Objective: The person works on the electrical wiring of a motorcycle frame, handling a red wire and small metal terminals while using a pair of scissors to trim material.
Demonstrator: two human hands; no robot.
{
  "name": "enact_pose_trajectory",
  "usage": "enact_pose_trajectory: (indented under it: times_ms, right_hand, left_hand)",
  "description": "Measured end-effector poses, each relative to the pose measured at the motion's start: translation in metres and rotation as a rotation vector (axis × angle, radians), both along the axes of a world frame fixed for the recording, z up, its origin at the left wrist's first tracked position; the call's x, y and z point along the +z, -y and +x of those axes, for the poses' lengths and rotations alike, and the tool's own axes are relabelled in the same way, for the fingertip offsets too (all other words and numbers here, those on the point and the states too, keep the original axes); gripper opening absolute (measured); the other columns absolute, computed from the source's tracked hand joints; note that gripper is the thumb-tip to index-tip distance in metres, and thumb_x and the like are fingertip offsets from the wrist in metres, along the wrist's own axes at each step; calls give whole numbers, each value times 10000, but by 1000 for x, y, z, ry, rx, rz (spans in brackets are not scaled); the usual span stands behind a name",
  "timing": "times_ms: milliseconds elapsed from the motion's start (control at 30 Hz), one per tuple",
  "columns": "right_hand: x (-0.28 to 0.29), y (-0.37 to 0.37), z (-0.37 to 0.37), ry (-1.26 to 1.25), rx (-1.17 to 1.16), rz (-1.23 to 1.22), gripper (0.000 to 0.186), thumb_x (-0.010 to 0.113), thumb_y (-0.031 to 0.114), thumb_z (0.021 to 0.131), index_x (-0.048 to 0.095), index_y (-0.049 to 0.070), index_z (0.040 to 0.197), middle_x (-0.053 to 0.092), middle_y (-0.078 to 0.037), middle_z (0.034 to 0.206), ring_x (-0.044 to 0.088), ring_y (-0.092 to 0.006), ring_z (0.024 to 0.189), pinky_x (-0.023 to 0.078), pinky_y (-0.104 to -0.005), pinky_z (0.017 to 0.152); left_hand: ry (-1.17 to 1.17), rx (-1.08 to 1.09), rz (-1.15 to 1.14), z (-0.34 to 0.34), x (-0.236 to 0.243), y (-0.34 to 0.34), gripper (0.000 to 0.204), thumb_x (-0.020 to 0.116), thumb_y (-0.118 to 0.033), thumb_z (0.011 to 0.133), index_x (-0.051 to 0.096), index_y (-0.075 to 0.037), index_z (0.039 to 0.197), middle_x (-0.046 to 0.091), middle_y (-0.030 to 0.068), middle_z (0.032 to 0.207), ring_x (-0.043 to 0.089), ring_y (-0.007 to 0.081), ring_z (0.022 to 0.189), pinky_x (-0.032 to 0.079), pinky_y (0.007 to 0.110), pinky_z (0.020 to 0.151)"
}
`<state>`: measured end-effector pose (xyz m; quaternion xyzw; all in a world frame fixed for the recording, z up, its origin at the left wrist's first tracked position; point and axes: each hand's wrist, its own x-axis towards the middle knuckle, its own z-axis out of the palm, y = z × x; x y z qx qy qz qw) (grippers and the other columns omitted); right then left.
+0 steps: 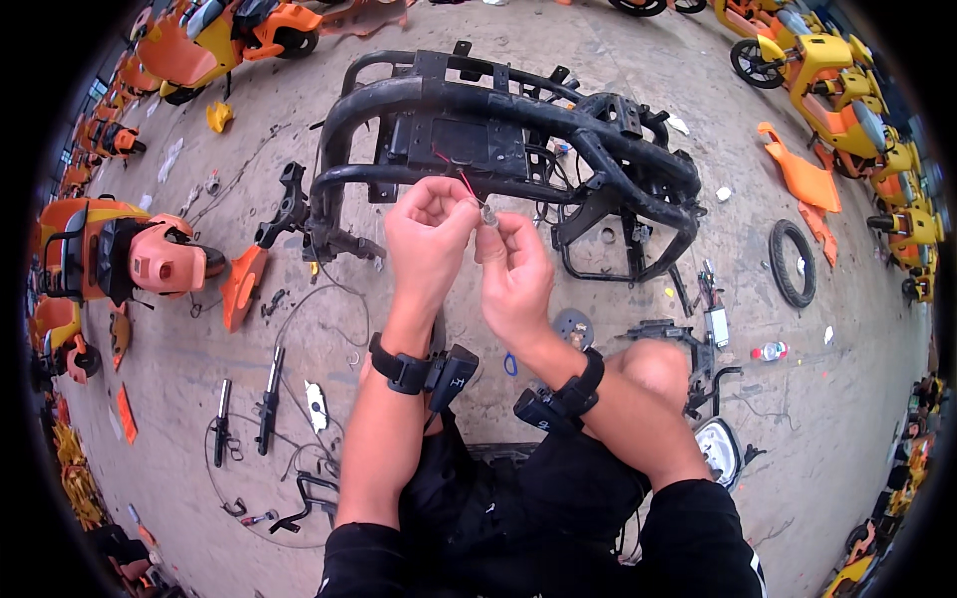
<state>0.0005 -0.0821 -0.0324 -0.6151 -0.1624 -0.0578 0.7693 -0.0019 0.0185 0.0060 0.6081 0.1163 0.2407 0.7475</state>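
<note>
My left hand (434,224) pinches a thin red wire (467,183) in front of a black scooter frame (399,100). Just beside it, my right hand (513,269) holds a small silvery part (488,214) between thumb and fingers, where the wire's lower end meets it. The two hands nearly touch; exactly how the wire joins the part is too small to tell. Black straps with boxy devices are on both wrists.
Orange and yellow scooters (817,90) line the sides. On the concrete floor (827,379) lie fork tubes (269,399), cables, orange panels (802,174), a loose tyre (793,262), a small bottle (770,351) and assorted metal parts. My bent knee (653,369) is at the lower right.
</note>
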Motion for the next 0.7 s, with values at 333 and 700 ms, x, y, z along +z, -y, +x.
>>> enact_pose_trajectory:
  times_ms: [333,700]
  right_hand:
    - [0,-2,-1,-28,21,11,157,617,149,1037,609,-5,1066,650,-22,815,519,-60,693,428,-245,595]
    - [-1,1,-2,-44,18,12,179,622,167,1036,613,-4,1086,645,-21,837,523,-60,708,434,-241,609]
  left_hand:
    - [26,-76,-46,-3,-2,-4,68,680,28,852,654,9,912,659,-17,745,566,8,633,424,172,562]
    - [-13,-65,71,-4,3,-7,86,743,-22,881,706,21,946,677,-15,717,591,16,637,443,178,576]
